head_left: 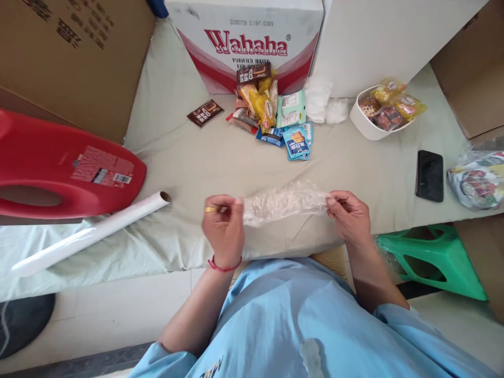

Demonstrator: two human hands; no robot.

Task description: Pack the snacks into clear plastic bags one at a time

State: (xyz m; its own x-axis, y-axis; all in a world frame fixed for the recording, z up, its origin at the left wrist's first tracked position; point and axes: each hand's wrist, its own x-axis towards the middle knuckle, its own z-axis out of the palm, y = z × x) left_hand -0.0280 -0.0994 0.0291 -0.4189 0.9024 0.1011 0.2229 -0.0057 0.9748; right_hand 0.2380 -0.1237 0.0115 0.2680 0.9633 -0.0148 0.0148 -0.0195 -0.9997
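Note:
A crumpled clear plastic bag (285, 202) stretches sideways between my hands, above the front of the cloth-covered table. It looks whitish and textured; whether that is contents or only creases I cannot tell. My left hand (223, 228), with a gold ring and a red wrist string, pinches the bag's left end. The right end is pinched between the thumb and fingers of my right hand (349, 218). Beyond the bag lies a pile of snack packets, among them yellow packets (264, 107), blue packets (298, 143) and a pale green packet (291, 108). A brown cocoa packet (205, 113) lies apart on the left.
A Wahaha carton (252, 31) stands behind the snacks. On the right are a white tub (370, 126) of packaged snacks, a black phone (430, 176) and a green stool (437, 260). A white roll (94, 233) and red jug (71, 163) lie left.

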